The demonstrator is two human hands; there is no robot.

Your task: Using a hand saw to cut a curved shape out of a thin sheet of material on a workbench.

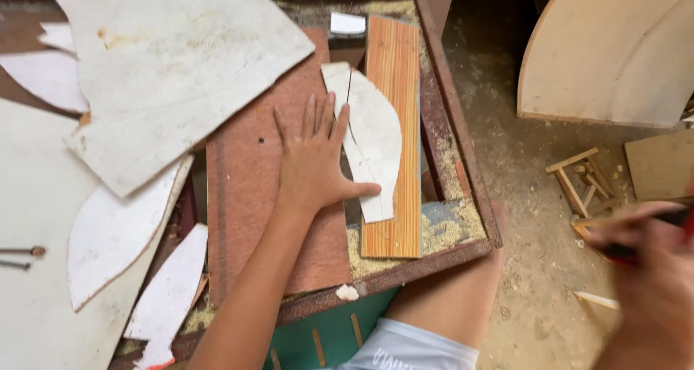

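Observation:
My left hand (314,164) lies flat, fingers spread, on a reddish-brown board (246,218), its thumb and fingertips pressing on a curved white template piece (376,135). That template rests partly on an orange striped wooden plank (394,59) running away from me. My right hand (650,283) is blurred at the lower right edge, off the bench, closed around a thin dark and red tool, probably a pen or pencil (629,253).
Large white offcut sheets (166,59) and curved scraps (116,233) cover the bench's left side. Sawdust fills the rusty frame (470,189). A curved plywood panel (607,45) and small wood sticks (578,178) lie on the dusty floor at right. My knee (448,298) is below.

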